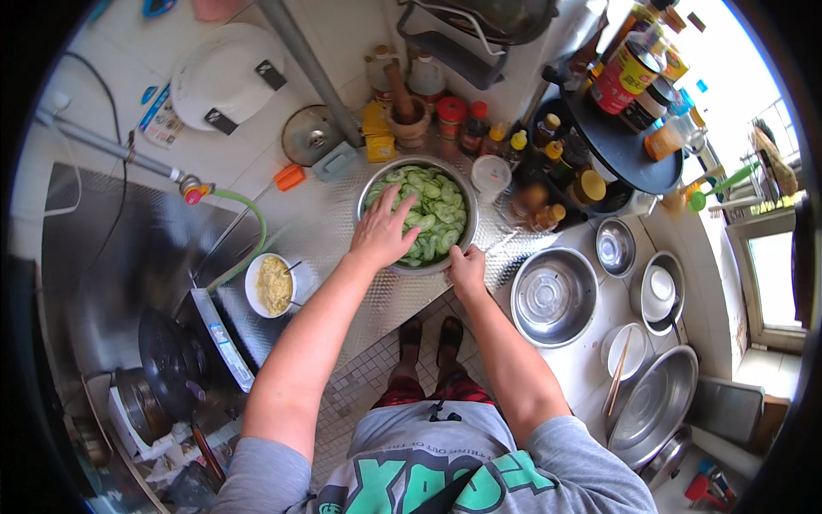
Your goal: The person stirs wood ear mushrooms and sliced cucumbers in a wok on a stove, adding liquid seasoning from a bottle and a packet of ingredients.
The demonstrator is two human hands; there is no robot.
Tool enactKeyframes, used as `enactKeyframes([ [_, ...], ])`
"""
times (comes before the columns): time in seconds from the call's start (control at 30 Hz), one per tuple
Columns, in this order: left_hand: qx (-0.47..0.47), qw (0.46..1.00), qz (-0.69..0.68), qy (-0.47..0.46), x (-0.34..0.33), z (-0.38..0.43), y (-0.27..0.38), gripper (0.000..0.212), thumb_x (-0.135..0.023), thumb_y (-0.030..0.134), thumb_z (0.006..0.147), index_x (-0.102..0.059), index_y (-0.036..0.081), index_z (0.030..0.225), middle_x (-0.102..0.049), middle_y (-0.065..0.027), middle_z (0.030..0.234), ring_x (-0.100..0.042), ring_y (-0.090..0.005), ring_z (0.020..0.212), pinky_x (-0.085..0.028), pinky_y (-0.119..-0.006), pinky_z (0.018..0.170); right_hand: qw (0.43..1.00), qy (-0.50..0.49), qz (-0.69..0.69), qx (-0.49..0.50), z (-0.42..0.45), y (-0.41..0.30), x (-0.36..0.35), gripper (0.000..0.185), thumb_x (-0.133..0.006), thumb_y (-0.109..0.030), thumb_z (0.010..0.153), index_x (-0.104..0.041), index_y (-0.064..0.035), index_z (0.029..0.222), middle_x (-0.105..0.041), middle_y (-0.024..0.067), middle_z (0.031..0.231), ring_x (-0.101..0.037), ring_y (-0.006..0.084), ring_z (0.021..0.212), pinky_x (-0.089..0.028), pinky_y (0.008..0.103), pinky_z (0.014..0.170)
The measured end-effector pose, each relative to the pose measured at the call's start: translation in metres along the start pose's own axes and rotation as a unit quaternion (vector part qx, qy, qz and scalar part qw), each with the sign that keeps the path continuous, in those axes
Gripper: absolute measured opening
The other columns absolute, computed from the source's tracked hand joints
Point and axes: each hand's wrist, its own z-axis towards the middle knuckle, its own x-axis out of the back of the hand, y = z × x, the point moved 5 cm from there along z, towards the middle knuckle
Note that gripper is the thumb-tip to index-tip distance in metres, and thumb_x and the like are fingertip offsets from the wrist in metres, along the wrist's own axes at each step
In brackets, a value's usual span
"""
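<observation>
A round stainless steel bowl (474, 212) full of thin green cucumber slices (444, 207) sits on the embossed metal countertop in front of me. My left hand (385, 230) reaches over the bowl's left side, palm down and fingers apart, its fingertips at the slices. Whether those fingertips press into them I cannot tell. The near right rim is pinched between the thumb and fingers of my right hand (467, 266). To the left stands a white bowl (251, 297) of pale yellow chopped food, perhaps minced garlic, with a utensil in it.
Behind the bowl stand a wooden mortar (411, 128) with pestle and several sauce bottles (475, 125). A black tray (632, 160) of bottles overhangs the right. Empty metal basin (553, 297), chopsticks (618, 376) and more bowls occupy the right counter. A green hose (262, 225) runs left.
</observation>
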Motion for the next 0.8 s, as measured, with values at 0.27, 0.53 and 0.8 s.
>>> enactKeyframes([
  [0.27, -0.136, 0.986, 0.087, -0.044, -0.002, 0.015, 0.019, 0.085, -0.071, 0.064, 0.106, -0.046, 0.031, 0.18, -0.025, -0.0222, 0.191, -0.022, -0.0406, 0.178, -0.021, -0.059, 0.143, 0.999, 0.037, 0.007, 0.017, -0.059, -0.03, 0.029, 0.019, -0.071, -0.01, 0.103, -0.077, 0.0063, 0.099, -0.073, 0.0019, 0.084, -0.061, 0.01, 0.07, -0.049, 0.032, 0.062],
  [0.53, -0.231, 0.969, 0.072, -0.056, 0.023, -0.005, 0.128, 0.1, -0.076, 0.075, 0.096, -0.039, 0.042, 0.183, -0.019, -0.0218, 0.193, -0.021, -0.0478, 0.177, -0.018, -0.072, 0.14, 0.993, 0.101, 0.033, 0.047, -0.159, -0.089, 0.103, 0.016, -0.068, -0.008, 0.106, -0.079, 0.0034, 0.107, -0.072, -0.0011, 0.087, -0.06, 0.0084, 0.07, -0.046, 0.0292, 0.062],
  [0.8, -0.365, 0.926, 0.029, -0.098, -0.031, -0.03, 0.254, 0.099, -0.069, 0.084, 0.097, -0.042, 0.041, 0.182, -0.016, -0.0212, 0.194, -0.021, -0.0487, 0.176, -0.022, -0.072, 0.138, 0.96, 0.245, 0.113, 0.073, -0.259, -0.077, 0.204, 0.017, -0.07, -0.008, 0.106, -0.081, 0.0039, 0.11, -0.08, 0.0029, 0.094, -0.068, 0.0086, 0.076, -0.055, 0.0285, 0.07],
])
